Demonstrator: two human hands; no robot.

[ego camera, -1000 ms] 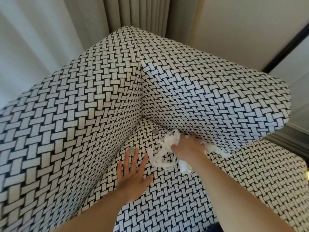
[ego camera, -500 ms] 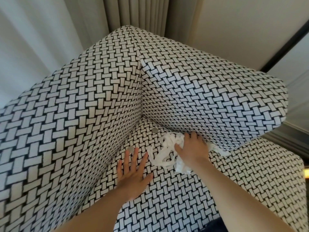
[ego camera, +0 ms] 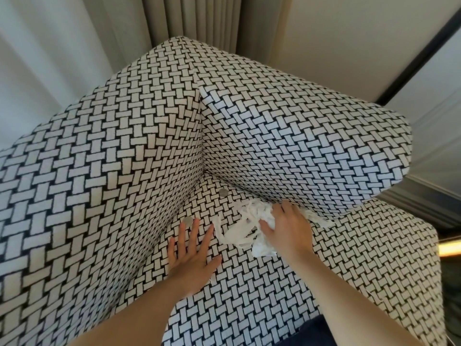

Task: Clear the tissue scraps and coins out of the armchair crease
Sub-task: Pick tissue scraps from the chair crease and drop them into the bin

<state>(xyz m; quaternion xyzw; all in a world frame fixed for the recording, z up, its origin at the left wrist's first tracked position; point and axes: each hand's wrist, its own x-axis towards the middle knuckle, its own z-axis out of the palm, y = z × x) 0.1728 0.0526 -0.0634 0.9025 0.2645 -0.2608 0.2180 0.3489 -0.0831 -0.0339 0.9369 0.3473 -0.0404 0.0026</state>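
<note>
Right hand drew back | tissue scraps white, shredded, bunched

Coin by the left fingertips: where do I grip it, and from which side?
The coin lies flat on the seat right beside the side panel, so come from the open seat side with the left hand; probably drag it clear, then pinch its rim.

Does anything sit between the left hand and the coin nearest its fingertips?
Nothing visible. The coin lies bare in the crease just past the fingertips of the left hand; the tissue scraps are off to the side, held by the right hand.
</note>
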